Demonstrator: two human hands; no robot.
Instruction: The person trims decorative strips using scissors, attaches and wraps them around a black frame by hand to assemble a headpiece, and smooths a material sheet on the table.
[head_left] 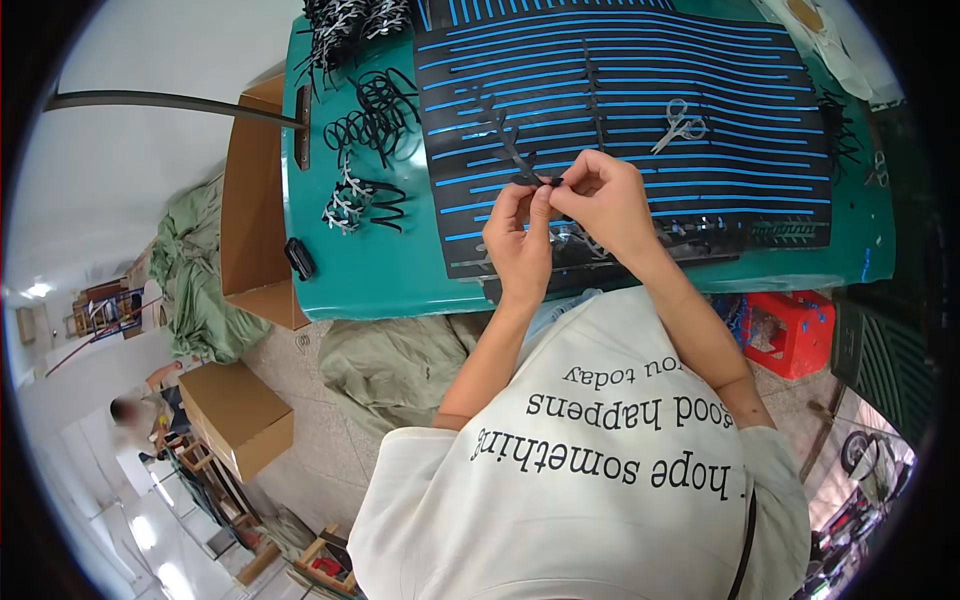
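The left hand (520, 240) and right hand (605, 200) pinch a leafy strip (514, 148), seemingly unfinished, above the sheet (465, 258), toward the table's (390, 285) near edge. Another strip (592, 95) lies untouched; the far-left corner's bundle (350, 35) looks done.

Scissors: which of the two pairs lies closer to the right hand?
The scissors on the black, blue-striped mat; the other pair lies off the mat, farther from the right hand, by the right edge of the green table.
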